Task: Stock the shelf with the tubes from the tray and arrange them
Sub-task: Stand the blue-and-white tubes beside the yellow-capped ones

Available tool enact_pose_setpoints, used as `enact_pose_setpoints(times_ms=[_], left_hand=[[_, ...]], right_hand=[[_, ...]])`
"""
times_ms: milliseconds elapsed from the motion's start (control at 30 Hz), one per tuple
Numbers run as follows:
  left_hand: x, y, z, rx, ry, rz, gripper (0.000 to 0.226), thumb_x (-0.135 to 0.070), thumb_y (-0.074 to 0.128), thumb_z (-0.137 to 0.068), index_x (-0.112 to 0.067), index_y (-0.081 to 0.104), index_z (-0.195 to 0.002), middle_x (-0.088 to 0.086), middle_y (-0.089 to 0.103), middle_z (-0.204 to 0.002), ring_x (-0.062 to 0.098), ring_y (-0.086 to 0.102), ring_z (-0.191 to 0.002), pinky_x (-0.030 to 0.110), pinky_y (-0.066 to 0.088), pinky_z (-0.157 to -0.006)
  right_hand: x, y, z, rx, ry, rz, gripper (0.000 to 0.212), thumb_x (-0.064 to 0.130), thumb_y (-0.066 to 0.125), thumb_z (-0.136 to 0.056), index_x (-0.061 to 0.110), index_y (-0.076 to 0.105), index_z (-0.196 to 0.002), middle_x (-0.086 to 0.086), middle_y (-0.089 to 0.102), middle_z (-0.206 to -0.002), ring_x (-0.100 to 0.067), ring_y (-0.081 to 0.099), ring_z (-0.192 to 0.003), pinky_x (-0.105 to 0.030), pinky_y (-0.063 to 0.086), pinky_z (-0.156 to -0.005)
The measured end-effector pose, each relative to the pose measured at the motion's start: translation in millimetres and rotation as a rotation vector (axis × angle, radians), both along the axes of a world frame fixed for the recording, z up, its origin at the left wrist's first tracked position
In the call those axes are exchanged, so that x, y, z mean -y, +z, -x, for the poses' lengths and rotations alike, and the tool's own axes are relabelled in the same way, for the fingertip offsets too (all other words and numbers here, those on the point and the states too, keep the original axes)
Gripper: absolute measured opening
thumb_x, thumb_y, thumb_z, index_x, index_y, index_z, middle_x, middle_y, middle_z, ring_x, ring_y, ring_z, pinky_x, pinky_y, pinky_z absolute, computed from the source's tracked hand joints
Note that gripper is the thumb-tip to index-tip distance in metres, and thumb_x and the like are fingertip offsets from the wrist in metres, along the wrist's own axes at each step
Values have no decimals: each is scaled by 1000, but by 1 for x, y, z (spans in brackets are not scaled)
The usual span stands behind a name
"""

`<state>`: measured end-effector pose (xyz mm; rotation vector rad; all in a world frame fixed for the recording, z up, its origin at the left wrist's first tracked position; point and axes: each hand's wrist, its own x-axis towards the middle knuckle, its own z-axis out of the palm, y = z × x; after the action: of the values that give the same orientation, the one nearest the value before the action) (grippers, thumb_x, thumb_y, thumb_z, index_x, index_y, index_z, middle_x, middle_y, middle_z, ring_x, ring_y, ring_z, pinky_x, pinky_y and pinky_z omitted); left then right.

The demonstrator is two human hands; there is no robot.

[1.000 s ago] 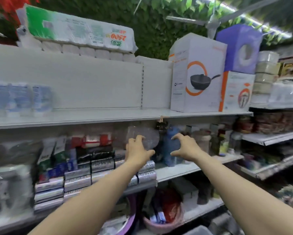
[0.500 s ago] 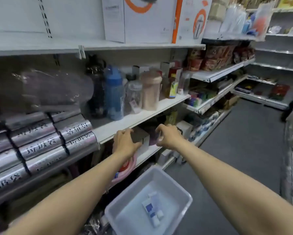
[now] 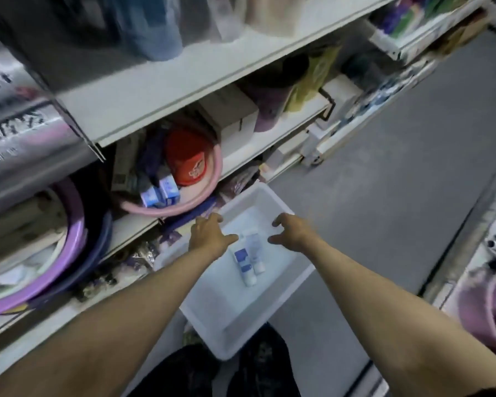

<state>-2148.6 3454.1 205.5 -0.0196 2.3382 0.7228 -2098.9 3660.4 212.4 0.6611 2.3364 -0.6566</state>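
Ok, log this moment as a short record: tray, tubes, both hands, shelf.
tray: white, on the floor by the shelf
tubes: two, lying side by side in the tray
left hand: open, over the tray, left of the tubes
right hand: open, over the tray, right of the tubes
shelf: pink basin holding small blue-and-white boxes

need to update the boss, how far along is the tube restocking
Done: small blue-and-white packs sit in the pink round basin on the shelf, possibly stocked. In hand: nothing; left hand and right hand hover open above the white plastic tray. Left: two white-and-blue tubes lie in it.
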Motion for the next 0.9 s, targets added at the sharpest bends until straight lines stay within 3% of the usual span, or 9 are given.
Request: enact_pose_setpoints(times_ms=[100,233,367,433,533,567,700,900], left_hand=[[-7,-45,-11,116,102,-4,63,-45,76,-78,-18,50,-129,13,46,-134,32,49,-121,34,42,-92],[-21,-105,-34,285,249,-2,63,-48,77,-77,-15,53,-125,11,54,-130,27,57,-114,31,45,-89],[-39,-155,-56,448,464,-21,66,-49,74,-80,-13,53,-130,8,55,-134,26,54,-120,31,44,-96],[-47,-176,-64,502,580,-23,68,-51,73,-80,-10,54,-132,9,56,-136,27,54,-121,33,44,-99],[-59,-202,-70,566,730,-52,57,-48,72,-82,1,66,-111,25,64,-117,34,62,-91,29,46,-70],[-62,-206,-71,590,787,-71,51,-46,72,-82,0,69,-102,26,65,-110,35,62,-86,28,44,-67],[-72,-220,-74,614,942,-115,33,-49,74,-80,-17,66,-86,9,71,-102,25,64,-93,34,50,-83],[-79,-229,-79,675,1057,-164,43,-42,78,-78,-10,71,-106,7,73,-103,27,68,-97,37,54,-85]], right_hand=[[-4,-54,-2,77,-145,114,51,40,78,-81,15,61,-123,-6,59,-128,-25,57,-114,-27,43,-90],[-12,-122,-7,158,-342,234,56,40,80,-78,11,61,-121,-11,61,-123,-30,60,-110,-41,48,-100],[-19,-182,-10,200,-437,326,58,42,81,-77,11,59,-120,-10,64,-113,-29,63,-102,-43,52,-95],[-22,-204,-9,200,-450,358,51,41,82,-75,11,64,-112,-6,66,-100,-27,63,-91,-41,54,-86],[-20,-222,-7,204,-423,377,30,37,81,-77,10,70,-87,1,60,-70,-19,55,-67,-33,48,-67],[-19,-226,-7,211,-425,384,28,36,80,-78,10,72,-86,1,62,-69,-19,56,-65,-33,47,-66],[-18,-242,-9,256,-449,411,41,42,80,-78,12,71,-104,-3,73,-95,-22,69,-85,-38,58,-80],[-24,-251,-9,303,-492,486,38,38,85,-72,12,74,-99,-7,76,-96,-25,71,-87,-43,59,-83]])
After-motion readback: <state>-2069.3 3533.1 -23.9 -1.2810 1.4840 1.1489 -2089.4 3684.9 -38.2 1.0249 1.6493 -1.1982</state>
